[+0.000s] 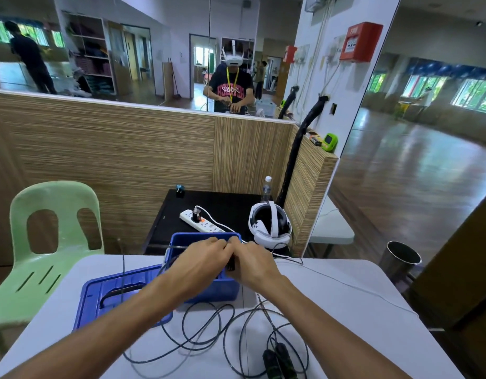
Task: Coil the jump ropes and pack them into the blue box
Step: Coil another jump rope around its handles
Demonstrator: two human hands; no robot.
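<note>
The blue box (206, 237) stands at the far middle of the white table (345, 310), and its blue lid (110, 294) lies flat to its left. My left hand (202, 258) and my right hand (252, 262) meet above the box, both closed around a dark jump rope handle (231, 265). Thin black rope (203, 329) trails down from my hands and lies in loose loops on the table in front of the box. Two more black handles (280, 359) rest side by side at the near edge. What is inside the box is hidden by my hands.
A green plastic chair (53, 242) stands left of the table. Behind the box, a low black table (222, 206) carries a white power strip (202, 221), a water bottle (267, 188) and a white headset (270, 224). A metal bin (400, 259) stands at the right.
</note>
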